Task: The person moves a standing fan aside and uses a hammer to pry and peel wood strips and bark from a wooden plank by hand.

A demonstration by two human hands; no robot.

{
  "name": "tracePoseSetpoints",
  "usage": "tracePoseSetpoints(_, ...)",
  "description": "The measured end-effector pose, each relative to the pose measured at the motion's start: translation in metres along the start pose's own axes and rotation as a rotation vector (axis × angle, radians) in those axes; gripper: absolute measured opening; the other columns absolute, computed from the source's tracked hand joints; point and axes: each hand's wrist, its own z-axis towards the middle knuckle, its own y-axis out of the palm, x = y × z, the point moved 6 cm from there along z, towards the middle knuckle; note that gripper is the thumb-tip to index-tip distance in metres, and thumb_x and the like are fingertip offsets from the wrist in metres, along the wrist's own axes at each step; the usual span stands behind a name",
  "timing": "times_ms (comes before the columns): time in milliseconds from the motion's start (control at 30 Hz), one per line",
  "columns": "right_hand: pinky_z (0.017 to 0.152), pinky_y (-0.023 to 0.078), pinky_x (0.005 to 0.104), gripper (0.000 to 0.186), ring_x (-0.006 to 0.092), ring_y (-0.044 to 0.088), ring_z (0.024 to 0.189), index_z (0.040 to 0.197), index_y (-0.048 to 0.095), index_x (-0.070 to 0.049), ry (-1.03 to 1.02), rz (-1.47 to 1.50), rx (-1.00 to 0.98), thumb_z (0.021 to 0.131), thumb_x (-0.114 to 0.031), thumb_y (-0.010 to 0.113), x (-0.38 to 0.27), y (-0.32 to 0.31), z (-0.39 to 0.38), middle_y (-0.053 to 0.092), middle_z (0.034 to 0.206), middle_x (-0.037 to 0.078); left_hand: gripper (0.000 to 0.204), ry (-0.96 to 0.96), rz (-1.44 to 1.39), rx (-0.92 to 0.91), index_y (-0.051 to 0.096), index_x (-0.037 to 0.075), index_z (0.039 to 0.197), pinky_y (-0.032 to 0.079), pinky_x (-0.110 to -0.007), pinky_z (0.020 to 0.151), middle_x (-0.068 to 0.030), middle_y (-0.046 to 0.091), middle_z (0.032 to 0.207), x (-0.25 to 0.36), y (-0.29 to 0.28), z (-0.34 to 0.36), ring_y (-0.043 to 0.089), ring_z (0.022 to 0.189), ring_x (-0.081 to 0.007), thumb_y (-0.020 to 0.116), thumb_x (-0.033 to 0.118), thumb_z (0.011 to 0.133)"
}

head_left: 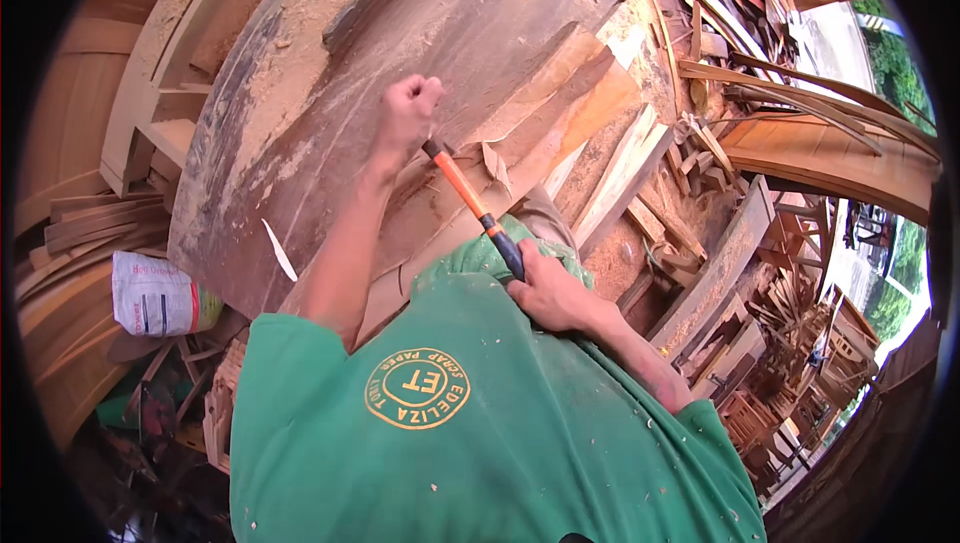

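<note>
My right hand (552,288) is wrapped round the black grip of a hand tool with an orange shaft (460,184). The tool slants up and left across my lap, its dark far end close to my left wrist. Its head does not show clearly, so I cannot tell the exact kind. My left hand (410,111) is closed in a fist above the dark wooden work surface (300,188). Whatever its fingers hold, if anything, is hidden. To the right of it, a rough light-brown plank (560,113) lies on the surface, with a curled wood shaving (496,165) at its near side.
Sawdust (290,73) covers the far left of the surface. A white sack (160,295) stands at the left beside stacked boards (100,228). Long strips and offcuts (800,103) are piled at the right. A thick board (715,263) stands near my right elbow.
</note>
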Motion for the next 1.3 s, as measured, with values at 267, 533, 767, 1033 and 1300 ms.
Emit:
tracePoseSetpoints(267, 0.085, 0.045, 0.0512, 0.039, 0.0444, 0.062, 0.092, 0.108, 0.042, 0.003, 0.043, -0.008, 0.014, 0.093, -0.029, 0.059, -0.008, -0.01, -0.007, 0.061, 0.089, 0.028, 0.033, -0.075, -0.103, -0.016, 0.054, 0.006, 0.067, 0.039, -0.028, 0.042, 0.0037, 0.044, 0.055, 0.012, 0.003, -0.007, 0.045, 0.046, -0.0073, 0.061, 0.026, 0.093)
tracePoseSetpoints(533, 0.034, 0.043, 0.0279, 0.032, 0.0091, 0.054, 0.053, 0.089, 0.047, -0.007, 0.194, 1.099, -0.147, 0.096, -0.033, 0.065, -0.11, -0.028, -0.006, 0.05, 0.076, 0.002, 0.025, -0.292, -0.552, -0.025, 0.051, 0.005, 0.075, 0.038, -0.028, 0.038, 0.0024, 0.04, 0.053, -0.038, -0.016, 0.023, 0.038, 0.037, -0.008, 0.061, 0.02, 0.091)
tracePoseSetpoints(767, 0.049, 0.048, 0.03, 0.038, 0.0143, 0.059, 0.055, 0.109, 0.054, -0.001, 0.233, 0.547, -0.268, 0.091, -0.031, 0.069, -0.039, -0.047, -0.008, 0.056, 0.072, 0.004, 0.028, -0.212, -0.522, 0.103, 0.052, 0.005, 0.071, 0.036, -0.028, 0.038, 0.0023, 0.043, 0.053, -0.004, -0.015, -0.017, 0.039, 0.038, -0.0065, 0.061, 0.02, 0.092)
tracePoseSetpoints(1033, 0.072, 0.048, 0.0424, 0.046, 0.0274, 0.062, 0.079, 0.105, 0.048, -0.002, 0.088, -0.08, -0.253, 0.094, -0.045, 0.063, -0.02, -0.027, 0.019, 0.059, 0.081, 0.016, 0.035, -0.09, 0.009, 0.212, 0.054, 0.004, 0.065, 0.027, -0.024, 0.045, 0.0078, 0.041, 0.057, 0.029, -0.03, -0.043, 0.035, 0.054, -0.0003, 0.065, 0.022, 0.094)
tracePoseSetpoints(1300, 0.048, 0.046, 0.0331, 0.036, 0.0146, 0.055, 0.051, 0.079, 0.045, -0.005, -0.051, 0.369, -0.363, 0.094, -0.033, 0.062, -0.048, -0.015, 0.032, 0.052, 0.064, 0.004, 0.033, -0.144, -0.255, 0.203, 0.055, 0.005, 0.067, 0.034, -0.025, 0.038, 0.0045, 0.046, 0.054, 0.0, -0.047, -0.018, 0.043, 0.043, -0.0049, 0.063, 0.022, 0.094)
